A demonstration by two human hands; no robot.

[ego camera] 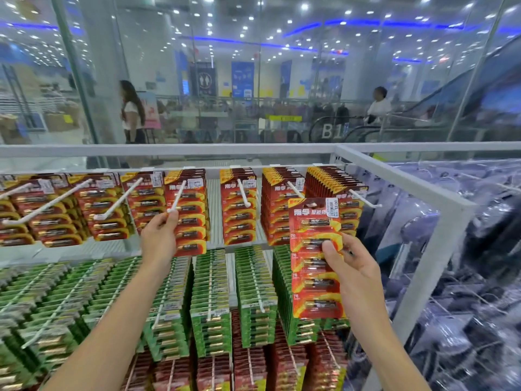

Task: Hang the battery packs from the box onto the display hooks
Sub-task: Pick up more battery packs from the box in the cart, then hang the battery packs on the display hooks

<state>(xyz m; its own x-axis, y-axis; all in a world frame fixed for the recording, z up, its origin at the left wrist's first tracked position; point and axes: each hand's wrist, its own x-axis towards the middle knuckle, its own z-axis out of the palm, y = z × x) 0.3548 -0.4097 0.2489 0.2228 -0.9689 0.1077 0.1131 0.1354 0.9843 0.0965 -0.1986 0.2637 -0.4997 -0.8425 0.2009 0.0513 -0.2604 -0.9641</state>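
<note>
Mid-task. Left hand [159, 235] pinches a centre hook [178, 194] tip; right hand [355, 273] grips one pack [313, 280], centre right, not yet hung.

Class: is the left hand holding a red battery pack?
No, the left hand pinches the tip of a white display hook.

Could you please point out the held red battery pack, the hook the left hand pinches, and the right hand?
red battery pack [310, 266]: head view, middle of card front.
hook [177, 196]: head view, middle of its shaft.
right hand [358, 277]: head view, middle of the hand.
</note>
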